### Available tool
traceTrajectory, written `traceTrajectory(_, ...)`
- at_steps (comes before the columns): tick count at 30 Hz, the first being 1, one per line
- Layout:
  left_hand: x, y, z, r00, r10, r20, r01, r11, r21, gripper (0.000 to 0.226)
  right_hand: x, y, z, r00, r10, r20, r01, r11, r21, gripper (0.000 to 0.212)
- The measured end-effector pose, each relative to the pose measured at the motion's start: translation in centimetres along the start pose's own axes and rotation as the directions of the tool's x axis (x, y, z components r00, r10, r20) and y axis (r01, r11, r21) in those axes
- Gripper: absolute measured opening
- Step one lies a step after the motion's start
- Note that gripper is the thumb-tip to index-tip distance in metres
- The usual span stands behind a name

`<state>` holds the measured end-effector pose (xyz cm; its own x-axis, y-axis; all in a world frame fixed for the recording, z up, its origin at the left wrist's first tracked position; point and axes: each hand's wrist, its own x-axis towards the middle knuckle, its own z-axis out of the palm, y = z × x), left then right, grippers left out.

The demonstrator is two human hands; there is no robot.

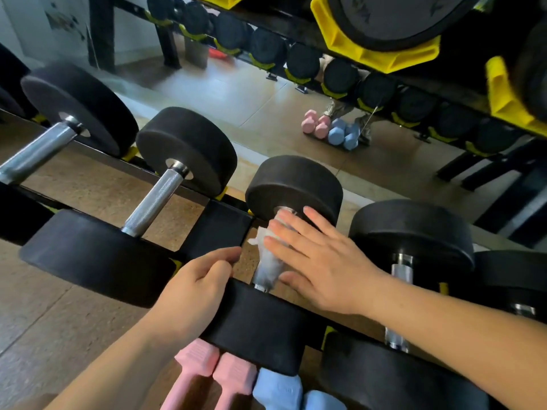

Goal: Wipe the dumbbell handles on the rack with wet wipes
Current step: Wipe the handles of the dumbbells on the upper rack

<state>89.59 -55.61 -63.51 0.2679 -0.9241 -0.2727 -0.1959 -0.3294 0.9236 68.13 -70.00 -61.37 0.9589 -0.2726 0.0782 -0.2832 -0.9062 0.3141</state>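
Black round-headed dumbbells lie side by side on a black rack [220, 229]. A white wet wipe [268, 258] is draped over the steel handle of the middle dumbbell [296, 184]. My right hand [313, 258] lies flat on the wipe with straight fingers, pressing it against the handle. My left hand [198, 282] rests on the near head of that dumbbell, fingers loosely curved, thumb toward the rack bar. Bare steel handles show on the dumbbell to the left [157, 199] and the far-left one [38, 152]. My right forearm partly hides the handle of the dumbbell on the right [401, 270].
Pink [195, 368] and blue [278, 389] small dumbbells lie on the floor below the rack. A mirror behind the rack reflects them and a row of dumbbells. An upper shelf with yellow cradles [373, 51] overhangs at top right.
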Motion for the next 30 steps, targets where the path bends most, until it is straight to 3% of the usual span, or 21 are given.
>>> traceTrajectory(5,0.1,-0.5,-0.1,1.0,0.012,-0.005,-0.012,1.0,0.013,0.037,1.6,-0.8,1.3,0.974,-0.168,-0.154,0.191,0.971,0.146,0.047)
traceTrajectory(7,0.0,-0.5,-0.1,1.0,0.017,0.001,-0.017,1.0,-0.004,0.038,2.8,-1.0,1.7,0.974,-0.165,-0.156,0.187,0.972,0.139,0.041)
traceTrajectory(9,0.0,-0.4,-0.2,1.0,0.024,0.001,-0.024,0.999,-0.024,0.043,4.4,-1.2,1.3,0.99,-0.119,-0.077,0.127,0.987,0.104,0.041)
traceTrajectory(12,0.0,-0.4,-0.1,1.0,0.018,-0.001,-0.018,0.999,-0.043,0.038,8.1,-1.3,0.0,0.982,0.029,0.188,-0.022,0.999,-0.037,0.068)
traceTrajectory(14,0.0,-0.3,-0.1,0.999,0.025,-0.019,-0.027,0.997,-0.067,0.039,9.8,-1.2,-0.2,0.953,0.065,0.296,-0.047,0.997,-0.067,0.081)
traceTrajectory(16,0.0,-0.2,0.0,1.0,0.021,-0.021,-0.022,0.997,-0.069,0.04,9.3,-1.2,-0.1,0.961,0.055,0.27,-0.053,0.998,-0.013,0.079)
traceTrajectory(20,0.3,0.1,-0.2,1.0,-0.015,0.006,0.015,0.999,-0.032,0.036,3.7,-1.5,0.5,0.997,0.019,0.076,-0.033,0.98,0.194,0.047)
traceTrajectory(23,0.8,0.6,-0.5,0.998,-0.013,0.069,0.012,1.0,0.013,0.034,1.2,-0.9,0.1,0.992,0.002,0.126,-0.039,0.956,0.289,0.053)
traceTrajectory(30,0.7,0.7,-0.4,0.998,-0.002,0.07,-0.007,0.992,0.127,0.039,5.7,-1.4,0.7,0.987,0.123,0.106,-0.138,0.98,0.143,0.045)
